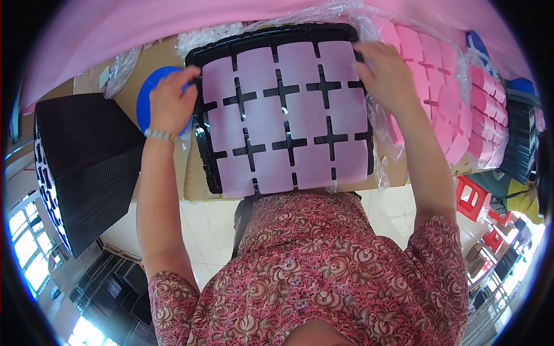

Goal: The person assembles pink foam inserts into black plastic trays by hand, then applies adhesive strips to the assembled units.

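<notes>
A black tray [300,33] lies on the table [193,181] in front of the person, filled with pale pink pads [303,112] in three rows of four; black crosses show in the gaps between them. The tray's near edge is close to the floral shirt [311,271].

The left hand [173,101], with a beaded bracelet [160,135] on its wrist, is at the tray's upper left corner, fingers bent over toward the rim. Its grip is partly curled — whether it has hold of the rim, I cannot tell. The right hand [384,72] is at the upper right corner, thumb and forefinger parted beside the rim and the corner pad; I cannot tell whether that grip holds anything either.

A blue disc [145,104] lies partly beneath the left hand, and a tall black stack [92,167] stands further left. Beyond the tray is a white heap [210,36]. To the right — past some clear wrap [379,167] — are brighter pink stacks [433,78]. A red stool [472,199] stands lower down on that side.
</notes>
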Motion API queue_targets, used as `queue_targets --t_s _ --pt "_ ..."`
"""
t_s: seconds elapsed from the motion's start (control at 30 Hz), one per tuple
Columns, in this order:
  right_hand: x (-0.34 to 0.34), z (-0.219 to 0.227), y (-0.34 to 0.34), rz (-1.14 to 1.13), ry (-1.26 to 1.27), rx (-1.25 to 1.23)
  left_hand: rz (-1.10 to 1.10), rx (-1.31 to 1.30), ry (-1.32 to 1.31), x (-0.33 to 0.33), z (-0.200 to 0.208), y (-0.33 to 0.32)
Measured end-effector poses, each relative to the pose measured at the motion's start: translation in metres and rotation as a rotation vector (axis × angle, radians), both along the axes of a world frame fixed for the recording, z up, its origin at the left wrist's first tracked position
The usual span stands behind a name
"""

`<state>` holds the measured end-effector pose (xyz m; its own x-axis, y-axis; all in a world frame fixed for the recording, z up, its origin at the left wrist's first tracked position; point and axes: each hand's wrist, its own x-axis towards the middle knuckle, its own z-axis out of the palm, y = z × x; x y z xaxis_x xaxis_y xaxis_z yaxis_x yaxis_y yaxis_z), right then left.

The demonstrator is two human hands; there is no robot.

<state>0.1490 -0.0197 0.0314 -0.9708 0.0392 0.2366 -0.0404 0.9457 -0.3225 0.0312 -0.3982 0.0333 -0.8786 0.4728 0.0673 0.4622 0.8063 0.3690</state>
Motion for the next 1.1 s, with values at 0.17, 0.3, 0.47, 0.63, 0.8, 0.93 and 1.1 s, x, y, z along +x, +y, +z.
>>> queue_targets --t_s 0.17,0.3,0.47,0.63,0.8,0.93,1.1 --pt "-0.049 -0.037 0.003 0.117 -0.042 0.08 -0.005 -0.319 0.219 -0.022 -0.022 0.035" --pt "-0.055 -0.041 0.004 0.156 -0.133 0.117 0.01 -0.445 0.157 -0.024 -0.024 0.039" --pt "-0.051 -0.037 0.001 0.207 -0.157 -0.048 -0.013 -0.392 0.108 -0.025 -0.021 0.034" --pt "-0.046 -0.03 -0.002 0.199 -0.111 -0.131 -0.028 -0.167 0.004 -0.029 -0.019 0.017" --pt "-0.061 -0.023 -0.023 0.123 -0.016 -0.295 0.051 0.453 -0.398 -0.061 -0.022 -0.019" --pt "-0.078 -0.036 -0.022 0.091 0.038 -0.198 0.007 0.259 -0.204 -0.086 -0.014 -0.019" --pt "-0.078 -0.042 -0.022 -0.01 0.089 -0.173 0.101 -0.148 -0.131 -0.078 -0.023 0.003"
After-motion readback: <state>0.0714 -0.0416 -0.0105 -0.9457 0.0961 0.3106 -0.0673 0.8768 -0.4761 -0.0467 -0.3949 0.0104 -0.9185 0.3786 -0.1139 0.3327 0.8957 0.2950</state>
